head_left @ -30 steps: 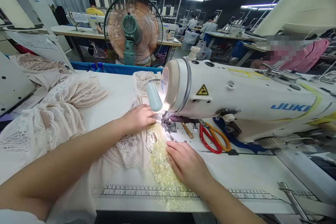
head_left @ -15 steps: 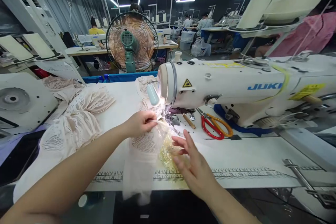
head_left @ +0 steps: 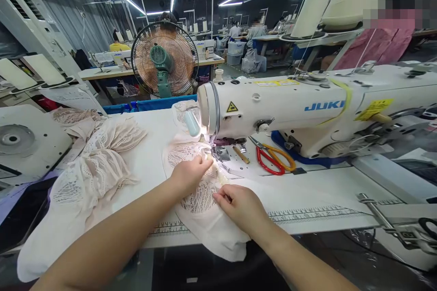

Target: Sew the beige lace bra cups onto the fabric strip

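A pale pink lace garment piece (head_left: 200, 200) lies across the table in front of the sewing machine (head_left: 283, 104), with one part beside the needle area and its plain lower end draped over the front edge. My left hand (head_left: 191, 175) is closed on its edge, just in front of the presser foot. Lower down and to the right, my right hand (head_left: 244, 207) pinches the same piece at its right side, fingers curled. The machine's lamp lights the fabric near the needle. Exactly what lies between the fingertips is partly hidden.
Red-and-orange-handled scissors (head_left: 275, 159) lie right of the needle plate. A pile of lace pieces (head_left: 105, 159) sits at left, beside another machine (head_left: 27, 141). A ruler tape (head_left: 314, 216) runs along the front edge. A large fan (head_left: 164, 61) stands behind the table.
My right hand, open with spread fingers before, has closed on the fabric. My left hand has moved slightly lower. The lace piece has swung right and covers most of the yellow shiny material.
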Demonstrator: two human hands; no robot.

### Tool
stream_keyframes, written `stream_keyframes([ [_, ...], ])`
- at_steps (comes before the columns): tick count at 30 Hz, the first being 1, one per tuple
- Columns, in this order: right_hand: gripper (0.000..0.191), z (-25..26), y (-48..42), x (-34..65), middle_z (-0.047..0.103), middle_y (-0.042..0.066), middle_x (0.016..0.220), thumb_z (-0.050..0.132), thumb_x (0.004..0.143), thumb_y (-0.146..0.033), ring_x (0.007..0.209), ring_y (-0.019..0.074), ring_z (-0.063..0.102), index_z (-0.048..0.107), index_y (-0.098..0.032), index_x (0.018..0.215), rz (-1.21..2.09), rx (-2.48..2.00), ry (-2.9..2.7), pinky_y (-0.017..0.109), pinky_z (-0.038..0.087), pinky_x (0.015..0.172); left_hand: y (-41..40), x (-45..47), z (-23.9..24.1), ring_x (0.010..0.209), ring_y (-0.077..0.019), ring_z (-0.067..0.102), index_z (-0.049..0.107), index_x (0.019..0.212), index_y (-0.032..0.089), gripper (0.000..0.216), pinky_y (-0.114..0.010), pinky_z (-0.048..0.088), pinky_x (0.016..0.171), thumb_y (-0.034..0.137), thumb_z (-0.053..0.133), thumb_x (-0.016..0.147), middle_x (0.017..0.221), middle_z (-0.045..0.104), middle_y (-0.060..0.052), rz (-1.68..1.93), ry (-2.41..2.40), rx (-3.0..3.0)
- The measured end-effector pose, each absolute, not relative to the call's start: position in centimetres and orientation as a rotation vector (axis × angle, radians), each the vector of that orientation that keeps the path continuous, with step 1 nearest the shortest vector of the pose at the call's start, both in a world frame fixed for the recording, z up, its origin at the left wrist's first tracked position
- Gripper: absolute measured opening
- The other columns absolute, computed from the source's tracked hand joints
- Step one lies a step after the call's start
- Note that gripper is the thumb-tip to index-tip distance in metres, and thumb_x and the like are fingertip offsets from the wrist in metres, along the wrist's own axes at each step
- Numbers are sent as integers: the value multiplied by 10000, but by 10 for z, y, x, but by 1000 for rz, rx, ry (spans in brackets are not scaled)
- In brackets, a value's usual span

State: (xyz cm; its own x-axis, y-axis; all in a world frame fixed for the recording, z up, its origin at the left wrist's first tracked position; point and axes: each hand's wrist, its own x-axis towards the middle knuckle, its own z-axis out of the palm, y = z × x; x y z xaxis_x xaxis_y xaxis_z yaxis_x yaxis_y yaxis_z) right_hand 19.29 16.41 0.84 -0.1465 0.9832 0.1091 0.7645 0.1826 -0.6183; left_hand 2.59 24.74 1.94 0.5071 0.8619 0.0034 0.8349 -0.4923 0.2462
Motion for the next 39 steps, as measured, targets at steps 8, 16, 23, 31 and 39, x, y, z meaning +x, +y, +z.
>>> stream_keyframes([
  [8,224,5,175,199,660,-3,684,456,865,-227,658,163,591,635,-223,730,561,-1623,-2050,250,359,546,253,41,22,627,-203,559,547,951,201,347,-260,317,481,364,241,936,748,573,-39,-9,1569,2566],
  [16,259,7,189,204,609,-4,617,443,861,-237,601,156,560,591,-221,648,504,-1638,-2112,245,296,490,265,48,19,609,-190,572,582,1039,201,272,-265,347,483,188,438,809,897,541,-70,-128,1507,2696],
  [23,298,12,193,207,555,-22,552,440,860,-226,543,138,513,493,-207,568,533,-1669,-2146,244,249,463,269,54,20,619,-196,585,592,1056,200,326,-265,373,468,147,462,762,886,548,-71,-161,1535,2688],
  [31,234,10,196,205,612,-11,628,454,862,-242,604,149,549,593,-220,675,533,-1698,-2168,243,261,486,275,53,20,635,-212,595,611,1068,203,320,-278,385,476,180,460,787,898,555,-80,-140,1538,2682],
  [39,203,12,205,204,615,-5,652,460,862,-266,621,153,542,593,-224,714,463,-1744,-2214,239,221,483,288,45,18,685,-212,598,622,1042,204,302,-281,415,506,169,423,817,934,558,-78,-11,1568,2700],
])
